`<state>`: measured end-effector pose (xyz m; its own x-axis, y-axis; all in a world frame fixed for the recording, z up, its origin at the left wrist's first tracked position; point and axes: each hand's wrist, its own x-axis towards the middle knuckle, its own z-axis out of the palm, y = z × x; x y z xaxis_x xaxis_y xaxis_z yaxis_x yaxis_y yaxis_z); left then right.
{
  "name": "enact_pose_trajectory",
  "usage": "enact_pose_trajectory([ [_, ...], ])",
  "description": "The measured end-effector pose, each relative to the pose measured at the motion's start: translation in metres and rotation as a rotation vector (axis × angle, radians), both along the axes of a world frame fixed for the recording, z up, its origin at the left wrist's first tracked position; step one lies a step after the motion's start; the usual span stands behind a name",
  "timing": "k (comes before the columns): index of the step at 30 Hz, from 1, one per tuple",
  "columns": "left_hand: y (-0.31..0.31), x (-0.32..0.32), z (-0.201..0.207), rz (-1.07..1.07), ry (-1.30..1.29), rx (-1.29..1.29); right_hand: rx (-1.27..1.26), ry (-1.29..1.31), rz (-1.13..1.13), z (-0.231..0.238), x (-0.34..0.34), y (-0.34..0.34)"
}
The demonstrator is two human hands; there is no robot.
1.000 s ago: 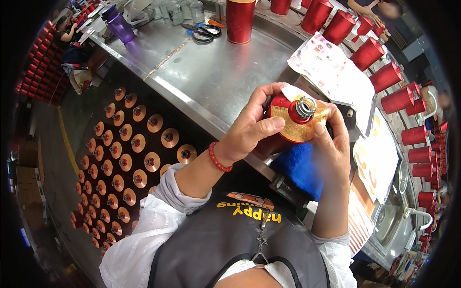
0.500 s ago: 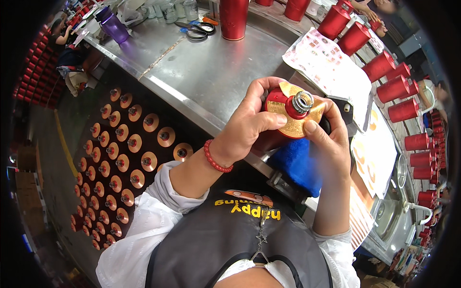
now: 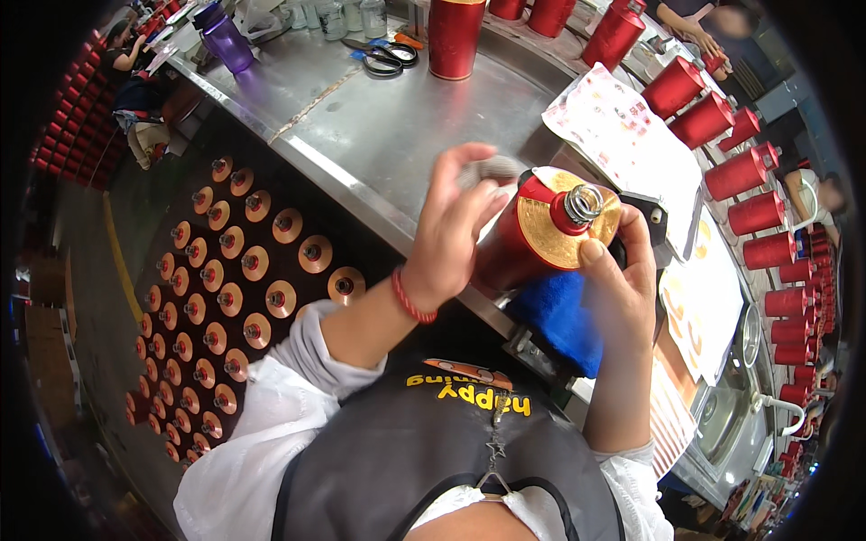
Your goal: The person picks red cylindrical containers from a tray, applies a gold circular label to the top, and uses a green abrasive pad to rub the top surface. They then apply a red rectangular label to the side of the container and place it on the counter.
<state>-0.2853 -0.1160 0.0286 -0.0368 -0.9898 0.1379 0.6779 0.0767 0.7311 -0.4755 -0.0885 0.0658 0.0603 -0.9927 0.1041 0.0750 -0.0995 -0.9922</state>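
Observation:
A red bottle (image 3: 505,252) with a bare glass neck leans over the edge of the metal table. Around its neck lies a round gold label (image 3: 546,234), with a wedge of red shoulder showing at the upper left. My right hand (image 3: 622,270) grips the bottle's right side, thumb pressed on the label's edge. Off to the left of the bottle, my left hand (image 3: 451,230) is raised with its fingers apart and slightly smeared. A greyish blur beside its fingertips cannot be made out. Below the bottle sits a blue plush cloth (image 3: 559,316).
Black scissors (image 3: 390,59), a purple bottle (image 3: 224,38) and a tall red bottle (image 3: 453,41) stand or lie on the metal table (image 3: 388,126). Many gold-topped bottles (image 3: 257,330) fill the floor at left. Label sheets (image 3: 699,298) and a row of red bottles (image 3: 756,213) are at right.
My left hand has let go of the bottle and drawn back to the left. The gold label lies flatter around the neck. My right hand keeps its hold.

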Motion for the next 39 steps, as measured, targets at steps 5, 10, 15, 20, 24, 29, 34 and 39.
enact_pose_trajectory([
  [5,0.044,-0.010,0.000,0.432,-1.035,-0.830,-0.010,-0.010,0.001,-0.003,0.003,0.003],
  [10,0.026,-0.011,-0.015,0.479,-1.126,-0.790,-0.043,0.019,-0.056,-0.004,0.008,-0.001],
  [15,0.035,-0.032,-0.032,0.518,-1.146,-0.838,-0.119,0.086,-0.127,-0.014,0.015,-0.005],
  [20,0.020,-0.015,-0.030,0.533,-1.125,-0.925,-0.079,0.103,-0.188,-0.009,0.014,0.002],
  [24,0.033,-0.025,-0.031,0.530,-1.087,-0.864,-0.065,0.082,-0.158,-0.004,0.007,-0.003],
  [29,0.031,-0.025,-0.034,0.479,-1.076,-0.844,-0.141,0.055,-0.164,-0.011,0.006,-0.009],
  [34,0.044,-0.036,-0.031,0.513,-1.223,-0.762,-0.094,-0.052,-0.133,-0.015,0.007,-0.009],
  [39,0.022,-0.007,-0.014,0.391,-1.251,-0.935,-0.140,0.164,-0.227,-0.016,0.013,-0.002],
])
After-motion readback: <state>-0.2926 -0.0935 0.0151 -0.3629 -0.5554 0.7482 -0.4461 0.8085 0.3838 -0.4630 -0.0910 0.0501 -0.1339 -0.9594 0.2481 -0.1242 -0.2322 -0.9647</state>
